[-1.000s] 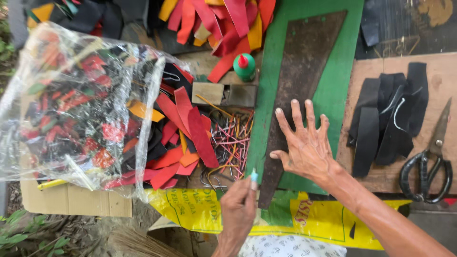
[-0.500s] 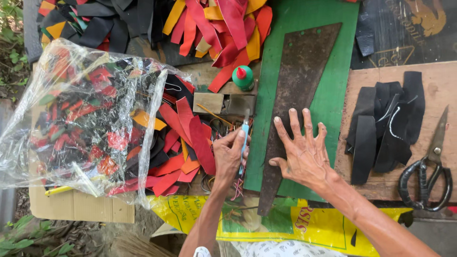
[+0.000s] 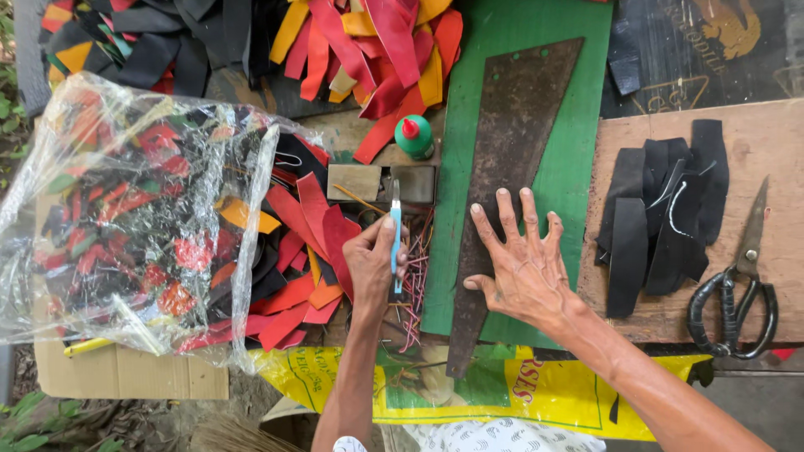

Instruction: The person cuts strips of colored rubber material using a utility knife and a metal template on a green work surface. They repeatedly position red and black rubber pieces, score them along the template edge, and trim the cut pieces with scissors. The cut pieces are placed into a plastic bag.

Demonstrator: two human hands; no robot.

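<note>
Left hand (image 3: 374, 266) clenched around blue-handled craft knife (image 3: 395, 238), blade pointing away, just left of green cutting mat (image 3: 578, 151), right hand (image 3: 519, 266) released, fingers splayed flat on rusty tapered metal plate (image 3: 511, 159) lying on that mat, black strips (image 3: 662, 213) and scissors (image 3: 737, 289) right of mat.

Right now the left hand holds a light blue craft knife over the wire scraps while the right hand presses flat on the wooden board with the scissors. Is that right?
Not quite. In the head view the right hand presses flat on the rusty metal plate lying on the green mat, not on the wooden board. The left hand does hold the light blue craft knife.
</note>
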